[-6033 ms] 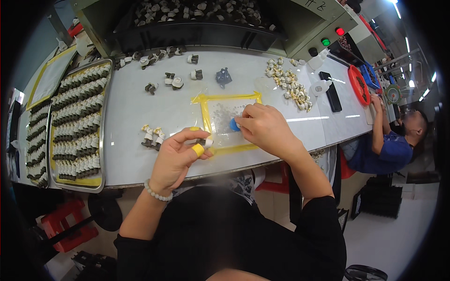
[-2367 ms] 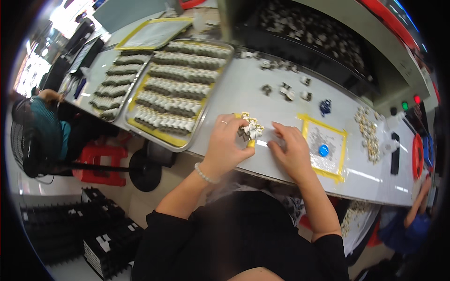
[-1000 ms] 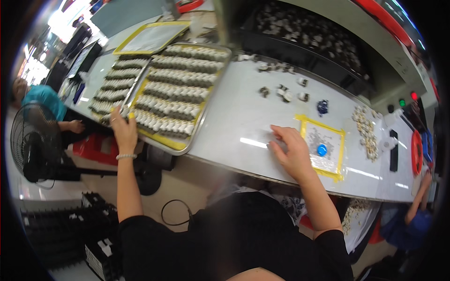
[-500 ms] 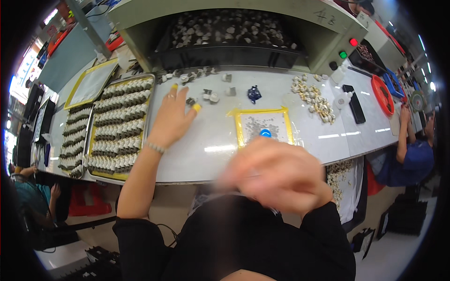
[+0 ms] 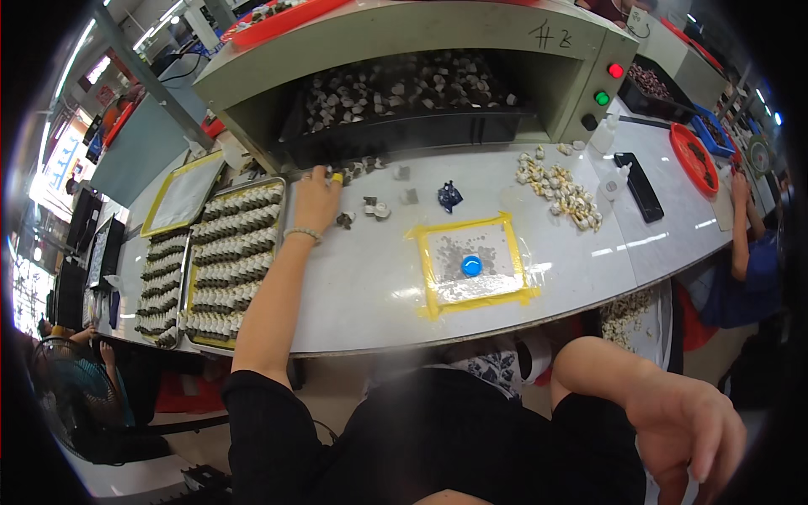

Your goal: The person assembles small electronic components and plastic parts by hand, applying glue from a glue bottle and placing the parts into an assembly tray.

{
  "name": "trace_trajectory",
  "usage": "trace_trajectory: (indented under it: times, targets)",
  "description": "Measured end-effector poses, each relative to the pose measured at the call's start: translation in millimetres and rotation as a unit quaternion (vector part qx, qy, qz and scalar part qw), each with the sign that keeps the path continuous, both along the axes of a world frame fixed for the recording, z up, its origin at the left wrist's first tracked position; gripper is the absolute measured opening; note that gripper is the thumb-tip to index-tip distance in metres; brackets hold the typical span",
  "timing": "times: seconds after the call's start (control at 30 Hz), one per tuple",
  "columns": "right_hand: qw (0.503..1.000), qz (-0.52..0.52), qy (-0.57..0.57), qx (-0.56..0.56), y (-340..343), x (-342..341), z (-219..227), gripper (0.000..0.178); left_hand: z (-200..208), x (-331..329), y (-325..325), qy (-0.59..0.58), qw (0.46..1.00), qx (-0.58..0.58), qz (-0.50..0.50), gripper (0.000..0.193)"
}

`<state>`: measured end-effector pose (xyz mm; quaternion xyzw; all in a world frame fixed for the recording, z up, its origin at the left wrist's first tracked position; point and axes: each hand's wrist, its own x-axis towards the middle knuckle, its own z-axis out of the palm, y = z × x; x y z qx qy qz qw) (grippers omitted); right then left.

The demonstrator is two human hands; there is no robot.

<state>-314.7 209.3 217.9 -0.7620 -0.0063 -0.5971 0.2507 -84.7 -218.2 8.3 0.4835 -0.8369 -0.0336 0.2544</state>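
My left hand (image 5: 316,204), with a yellow finger cover, reaches to a row of small grey-and-white pieces (image 5: 364,167) before a black bin. Its fingers are drawn together and bent down; their tips are partly hidden, so I cannot see what is between them. Nearby lie more loose grey-and-white pieces (image 5: 376,207) and a crumpled dark blue thing (image 5: 450,196). My right hand (image 5: 690,427) hangs at the lower right, off the table, fingers loosely bent and apart, nothing seen in it. A round blue cap (image 5: 471,266) rests on a yellow-taped white sheet (image 5: 492,289) with grey spots.
Left stands a metal tray (image 5: 283,194) of pieces in rows. Behind is a beige machine (image 5: 581,105) with a black bin (image 5: 404,126) of pieces. Right are a cream-coloured pile (image 5: 557,192), white bottles (image 5: 614,182), a black oblong object (image 5: 640,187) and a red tray (image 5: 695,160).
My left hand has gone from spread fingers to fingers drawn together near the bin. My right hand has swung from before the taped sheet down to the lower right. The view has shifted.
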Motion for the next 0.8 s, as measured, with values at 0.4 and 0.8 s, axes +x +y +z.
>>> trace_trajectory:
  times: [0.4,0.8]
  targets:
    - [0.799,-0.408,0.263,0.354,-283.1,8.5,-171.8,0.045,-10.7,-27.7,-3.8,0.065,0.994,0.056,-0.062,0.037]
    - [0.715,-0.581,0.211,0.328,-365.8,73.2,-229.3,0.047,-20.8,-28.1,5.4,0.138,0.989,0.045,-0.041,0.035]
